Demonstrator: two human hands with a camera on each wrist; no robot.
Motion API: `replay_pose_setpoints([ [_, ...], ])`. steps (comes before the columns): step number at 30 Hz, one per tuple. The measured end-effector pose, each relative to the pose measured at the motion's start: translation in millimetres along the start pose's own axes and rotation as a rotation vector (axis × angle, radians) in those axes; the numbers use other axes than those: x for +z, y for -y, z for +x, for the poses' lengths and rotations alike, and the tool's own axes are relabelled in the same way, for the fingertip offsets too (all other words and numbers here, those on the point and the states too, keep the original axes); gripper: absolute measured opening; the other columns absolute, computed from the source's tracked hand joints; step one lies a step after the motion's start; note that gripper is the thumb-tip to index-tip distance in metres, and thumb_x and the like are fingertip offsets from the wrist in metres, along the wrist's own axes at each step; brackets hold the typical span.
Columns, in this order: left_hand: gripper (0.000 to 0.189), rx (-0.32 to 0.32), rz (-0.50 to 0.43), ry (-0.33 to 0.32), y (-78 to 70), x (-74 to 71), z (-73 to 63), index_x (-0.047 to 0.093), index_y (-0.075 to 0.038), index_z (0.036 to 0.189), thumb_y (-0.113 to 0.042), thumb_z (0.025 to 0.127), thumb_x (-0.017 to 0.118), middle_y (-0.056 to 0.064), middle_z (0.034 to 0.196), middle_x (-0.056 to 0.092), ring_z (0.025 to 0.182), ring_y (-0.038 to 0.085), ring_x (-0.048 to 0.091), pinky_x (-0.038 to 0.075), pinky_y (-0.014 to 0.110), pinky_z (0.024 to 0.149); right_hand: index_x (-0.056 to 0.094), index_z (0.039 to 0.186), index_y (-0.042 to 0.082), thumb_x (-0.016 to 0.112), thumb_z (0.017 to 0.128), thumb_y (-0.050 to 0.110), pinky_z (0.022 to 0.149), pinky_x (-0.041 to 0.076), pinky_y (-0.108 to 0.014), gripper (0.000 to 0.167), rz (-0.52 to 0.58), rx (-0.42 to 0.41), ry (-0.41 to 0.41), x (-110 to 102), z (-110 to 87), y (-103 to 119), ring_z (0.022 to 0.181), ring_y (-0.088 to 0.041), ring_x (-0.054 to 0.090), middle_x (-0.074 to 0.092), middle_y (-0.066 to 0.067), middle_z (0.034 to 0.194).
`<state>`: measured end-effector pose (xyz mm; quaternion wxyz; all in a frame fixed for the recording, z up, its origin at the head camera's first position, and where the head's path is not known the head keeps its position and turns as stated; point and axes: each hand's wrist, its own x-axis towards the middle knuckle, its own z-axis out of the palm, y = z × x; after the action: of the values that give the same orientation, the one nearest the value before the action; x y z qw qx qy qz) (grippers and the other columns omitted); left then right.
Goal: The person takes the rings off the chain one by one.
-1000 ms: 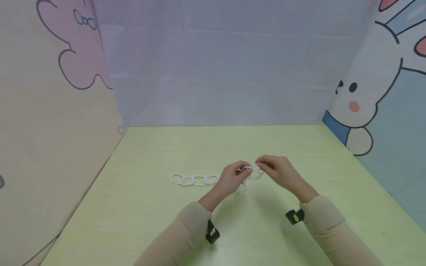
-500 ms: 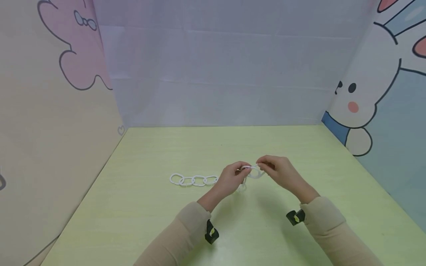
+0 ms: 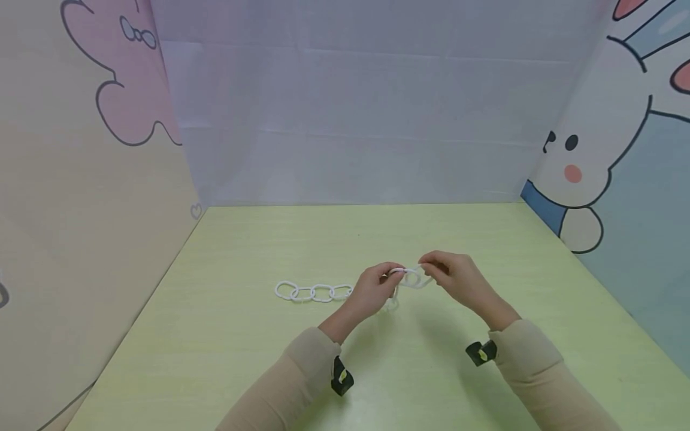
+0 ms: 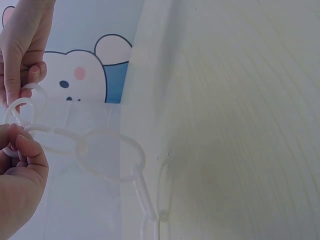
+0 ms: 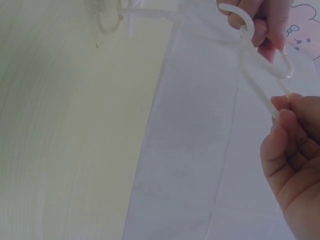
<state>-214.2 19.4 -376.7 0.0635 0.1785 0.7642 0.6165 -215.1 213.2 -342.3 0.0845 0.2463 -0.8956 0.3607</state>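
A chain of white plastic links (image 3: 322,293) lies partly on the table, and its right part runs behind my left hand. My left hand (image 3: 374,284) pinches a link of it above the table. From there more links (image 4: 111,179) hang down towards the tabletop in the left wrist view. With thumb and fingertips my right hand (image 3: 455,278) pinches the far end of another white link (image 5: 257,92). This link meets the curved end of the one in my left hand, which shows a free tip in the right wrist view. Fingers cover parts of both links.
The pale green table (image 3: 242,359) reaches back to a plain whitish sheet (image 3: 345,120). Side panels with cartoon drawings, one a white rabbit (image 3: 593,137), stand at left and right. A black device (image 3: 342,377) is worn at each wrist.
My right hand has shifted slightly to the right with its link, and my left hand a little to the left. The gap between them has widened. The chain on the table stays put.
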Motion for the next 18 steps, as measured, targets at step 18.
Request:
replay_pose_setpoints([
  [18, 0.014, -0.022, -0.140, -0.019, 5.5, 2.8, 6.0, 0.050, 0.000, 0.104, -0.012, 0.097, 0.048, 0.001, 0.079, 0.050, 0.058, 0.011, 0.046, 0.039, 0.022, 0.053, 0.064, 0.099, -0.002, 0.059, 0.089, 0.001, 0.054, 0.048, -0.025, 0.012, -0.021, 0.041, -0.006, -5.0, -0.6, -7.0, 0.060, -0.013, 0.053, 0.063, -0.008, 0.082],
])
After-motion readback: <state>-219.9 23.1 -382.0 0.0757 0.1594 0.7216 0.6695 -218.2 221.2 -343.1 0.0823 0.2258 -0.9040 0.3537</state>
